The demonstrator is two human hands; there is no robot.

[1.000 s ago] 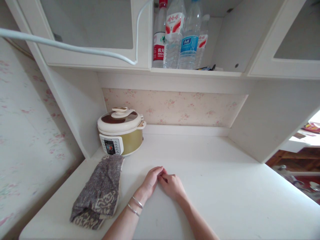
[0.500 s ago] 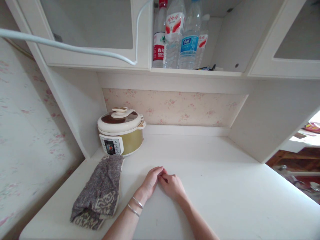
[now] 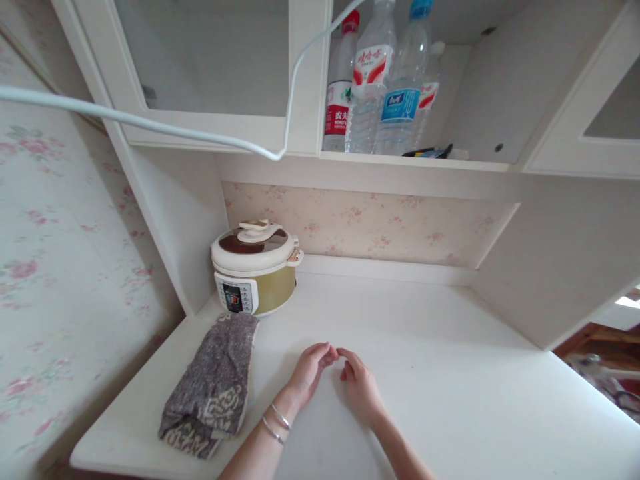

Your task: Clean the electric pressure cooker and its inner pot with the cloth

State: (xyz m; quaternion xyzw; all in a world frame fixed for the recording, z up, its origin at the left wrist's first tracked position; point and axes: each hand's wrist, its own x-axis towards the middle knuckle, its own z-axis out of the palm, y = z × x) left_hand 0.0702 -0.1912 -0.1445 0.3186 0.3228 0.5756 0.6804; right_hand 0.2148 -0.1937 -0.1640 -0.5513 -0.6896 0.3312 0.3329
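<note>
Both my hands rest on the white countertop (image 3: 450, 373) near its front edge. My left hand (image 3: 309, 372), with two thin bangles on the wrist, lies palm down with loosely curved fingers and holds nothing. My right hand (image 3: 361, 387) lies just to its right, fingers relaxed and pointing toward the left hand, also holding nothing. A small gap separates their fingertips. A folded grey patterned cloth (image 3: 215, 387) lies to the left of my left hand. Behind the cloth stands a cream and gold electric cooker (image 3: 255, 268) with its lid on.
Several plastic water bottles (image 3: 380, 87) stand in an open cupboard shelf above. A white cable (image 3: 200, 133) hangs across the upper cabinet front. Cabinet side panels close in the counter on the left and right. Floral wallpaper covers the left wall.
My fingertips were touching; now the two hands have drawn slightly apart. The view has shifted, so everything sits a little further right and lower.
</note>
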